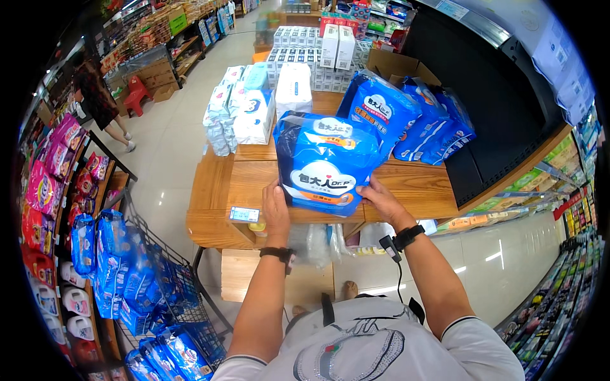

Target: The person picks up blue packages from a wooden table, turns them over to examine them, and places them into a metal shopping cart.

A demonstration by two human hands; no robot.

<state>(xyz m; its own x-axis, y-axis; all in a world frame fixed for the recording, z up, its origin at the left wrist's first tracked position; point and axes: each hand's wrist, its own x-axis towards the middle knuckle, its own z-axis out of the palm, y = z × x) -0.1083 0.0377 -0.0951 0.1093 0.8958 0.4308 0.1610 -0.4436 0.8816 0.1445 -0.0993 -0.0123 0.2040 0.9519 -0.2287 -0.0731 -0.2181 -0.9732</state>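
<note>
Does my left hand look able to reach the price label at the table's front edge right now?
Probably yes: the price label sits uncovered just left of the left hand, though that hand is occupied at the lower edge of the blue package.

Head-worn fisheye view, angled downward

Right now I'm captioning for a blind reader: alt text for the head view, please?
The left hand and right hand hold a blue pack by its lower sides at a wooden table. More blue packs and white packs sit beyond it; at left, a cart carries others.
</note>
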